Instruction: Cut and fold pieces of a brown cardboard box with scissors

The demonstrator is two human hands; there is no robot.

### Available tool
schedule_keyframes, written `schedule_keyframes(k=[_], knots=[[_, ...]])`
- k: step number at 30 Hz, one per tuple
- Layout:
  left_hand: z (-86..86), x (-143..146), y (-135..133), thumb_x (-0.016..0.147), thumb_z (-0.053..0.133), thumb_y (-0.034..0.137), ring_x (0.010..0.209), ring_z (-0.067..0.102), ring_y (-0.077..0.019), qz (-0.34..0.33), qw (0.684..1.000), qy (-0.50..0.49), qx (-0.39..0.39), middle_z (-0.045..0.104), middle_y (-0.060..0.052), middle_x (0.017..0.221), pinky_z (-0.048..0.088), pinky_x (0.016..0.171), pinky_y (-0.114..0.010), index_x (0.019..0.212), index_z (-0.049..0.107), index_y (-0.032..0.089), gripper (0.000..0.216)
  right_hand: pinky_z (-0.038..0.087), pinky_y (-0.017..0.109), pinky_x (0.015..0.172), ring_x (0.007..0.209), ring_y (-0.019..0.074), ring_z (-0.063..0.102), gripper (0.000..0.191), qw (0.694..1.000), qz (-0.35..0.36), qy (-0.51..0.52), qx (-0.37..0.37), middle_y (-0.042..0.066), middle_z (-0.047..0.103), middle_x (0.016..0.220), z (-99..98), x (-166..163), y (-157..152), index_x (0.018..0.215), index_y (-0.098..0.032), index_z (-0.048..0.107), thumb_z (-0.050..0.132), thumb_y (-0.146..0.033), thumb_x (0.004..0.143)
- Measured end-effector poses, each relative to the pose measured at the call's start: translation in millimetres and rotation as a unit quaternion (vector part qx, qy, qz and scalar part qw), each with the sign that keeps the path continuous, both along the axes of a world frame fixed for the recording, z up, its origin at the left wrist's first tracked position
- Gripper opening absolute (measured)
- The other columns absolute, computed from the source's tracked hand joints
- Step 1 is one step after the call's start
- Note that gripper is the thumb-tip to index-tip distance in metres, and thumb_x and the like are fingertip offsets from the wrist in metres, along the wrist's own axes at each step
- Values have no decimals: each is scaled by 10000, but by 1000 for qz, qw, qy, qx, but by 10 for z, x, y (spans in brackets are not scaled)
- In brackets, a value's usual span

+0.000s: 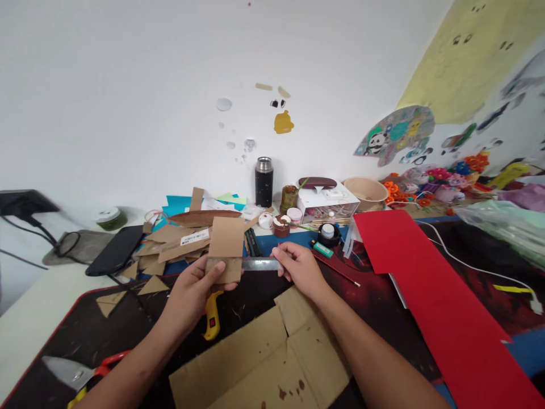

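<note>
My left hand (200,287) is closed on a small rectangular piece of cardboard (227,238), held upright above the desk with the thumb on its near face. A thin, shiny metal ruler (260,264) lies level across the lower part of that piece and sticks out to the right. Its right end is pinched between the thumb and fingers of my right hand (300,267). Below the hands, a large flattened cardboard sheet (242,358) with brown stains rests on the dark mat. Beside my left wrist lies a yellow-handled tool (212,319), partly hidden by that hand.
Scissors (70,372) lie at lower left, partly behind my forearm. Cardboard scraps (164,250) and a black phone (114,250) are at left. A black flask (264,183) and a white box (327,201) stand by the wall. Red sheets (438,301) cover the right side.
</note>
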State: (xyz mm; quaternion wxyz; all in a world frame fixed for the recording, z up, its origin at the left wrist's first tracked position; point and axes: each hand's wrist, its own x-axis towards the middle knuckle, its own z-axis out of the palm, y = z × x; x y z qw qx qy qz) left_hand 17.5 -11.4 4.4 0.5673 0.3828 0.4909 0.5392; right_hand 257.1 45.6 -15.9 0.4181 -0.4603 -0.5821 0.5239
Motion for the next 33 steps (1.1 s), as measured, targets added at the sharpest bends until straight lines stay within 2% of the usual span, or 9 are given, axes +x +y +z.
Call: schedule_keyframes(k=[9, 23, 33], knots=[[-15, -3, 8, 783, 904, 485, 717, 723, -186, -8, 1000, 0, 8, 819, -74, 943, 634, 663, -288, 980, 784, 193, 372, 305, 232, 428, 418, 104, 441, 387, 1000, 0, 5, -1, -31, 607, 543, 0, -5, -9, 814, -210, 654, 670, -585, 909], [-58, -15, 19, 739, 926, 509, 815, 760, -214, 0, 1000, -3, -11, 827, -98, 1051, 652, 692, -304, 1080, 792, 180, 492, 304, 222, 424, 414, 98, 437, 395, 1000, -2, -2, 2, -36, 608, 542, -23, -7, -3, 849, -195, 669, 658, -585, 910], [-99, -20, 33, 781, 905, 475, 836, 768, -221, -4, 1000, -10, 0, 829, -100, 1069, 654, 699, -312, 1109, 790, 183, 453, 306, 226, 428, 424, 104, 442, 395, 1000, -2, -10, 16, -27, 613, 548, -33, -6, -3, 866, -188, 689, 648, -576, 929]])
